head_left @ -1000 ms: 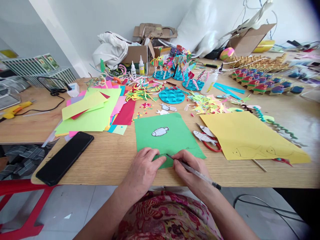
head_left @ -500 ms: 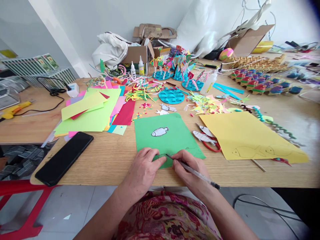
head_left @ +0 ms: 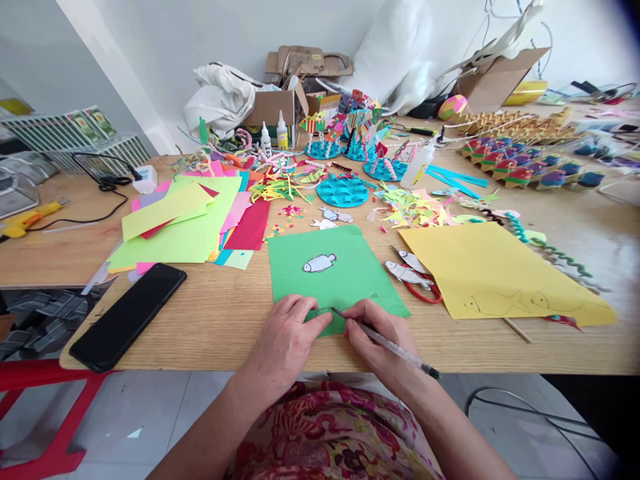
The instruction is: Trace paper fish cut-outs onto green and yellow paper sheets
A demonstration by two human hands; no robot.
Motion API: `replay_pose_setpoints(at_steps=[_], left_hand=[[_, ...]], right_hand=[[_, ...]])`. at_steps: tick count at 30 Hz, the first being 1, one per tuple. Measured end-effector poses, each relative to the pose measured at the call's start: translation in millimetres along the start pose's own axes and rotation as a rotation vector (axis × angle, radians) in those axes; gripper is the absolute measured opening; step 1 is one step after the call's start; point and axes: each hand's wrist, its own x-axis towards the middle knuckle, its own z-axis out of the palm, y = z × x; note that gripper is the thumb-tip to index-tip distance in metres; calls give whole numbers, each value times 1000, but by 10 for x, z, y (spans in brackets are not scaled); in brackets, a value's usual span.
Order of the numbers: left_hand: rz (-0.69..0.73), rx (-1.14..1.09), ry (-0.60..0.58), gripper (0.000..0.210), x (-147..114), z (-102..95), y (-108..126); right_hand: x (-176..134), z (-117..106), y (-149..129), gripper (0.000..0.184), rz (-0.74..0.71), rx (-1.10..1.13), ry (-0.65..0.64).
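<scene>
My right hand (head_left: 377, 333) is closed around a clear-barrelled pen (head_left: 395, 348) with a dark end cap. Its tip touches the green paper (head_left: 345, 270) near the front edge, where pencil-thin lines show. On the same sheet rests my left hand (head_left: 287, 333), pressing it down with thumb and forefinger apart, just left of the pen tip. A white paper fish cutout (head_left: 320, 263) lies above the hands on the green sheet. Another faint outline is drawn at the sheet's right side. What lies beneath my left fingers is hidden.
Red-handled scissors (head_left: 425, 293) with paper fish on them lie right, beside yellow paper (head_left: 505, 267) bearing drawn fish. A black phone (head_left: 130, 317) and coloured paper (head_left: 180, 227) lie left. Behind are a blue scalloped disc (head_left: 343, 191), glue bottles (head_left: 419, 165) and paper scraps (head_left: 420, 210).
</scene>
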Motion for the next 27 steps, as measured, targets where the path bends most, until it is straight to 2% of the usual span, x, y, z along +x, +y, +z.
replay_pose_setpoints(at_steps=[19, 27], left_hand=[[-4, -16, 9, 26, -10, 18, -8], [1, -22, -2, 27, -15, 27, -19]], right_hand=[[-19, 4, 25, 10, 34, 32, -5], [-12, 10, 22, 10, -2, 1, 6]])
